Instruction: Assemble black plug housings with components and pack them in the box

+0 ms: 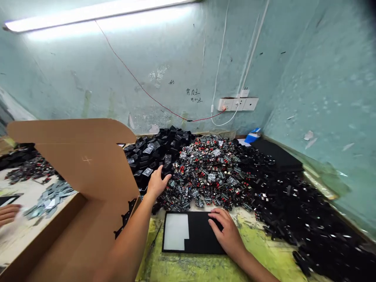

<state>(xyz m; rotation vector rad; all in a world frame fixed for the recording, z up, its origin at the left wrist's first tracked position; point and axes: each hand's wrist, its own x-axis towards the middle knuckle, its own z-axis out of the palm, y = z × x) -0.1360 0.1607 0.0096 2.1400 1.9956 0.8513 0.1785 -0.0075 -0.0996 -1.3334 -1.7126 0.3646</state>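
Observation:
My left hand (158, 183) reaches to the near edge of a heap of small black box-shaped plastic parts (167, 139). Its thumb and fingers are spread, and nothing shows between them. On the worktable lies a flat black rectangular panel (202, 235) with a white area (175, 231) on its left part. My right hand (225, 231) rests over the panel's right end, fingers apart and slightly bent. Behind the panel rises a mound of small metal, red and black components (214, 172).
An open cardboard box (91, 164) stands at the left with its lid up. Loose black parts (293, 211) spread along the right, near dark stacked sheets (276, 154). Another person's hand (10, 214) is at far left near grey metal pieces (49, 197). Sockets (237, 104) are on the wall.

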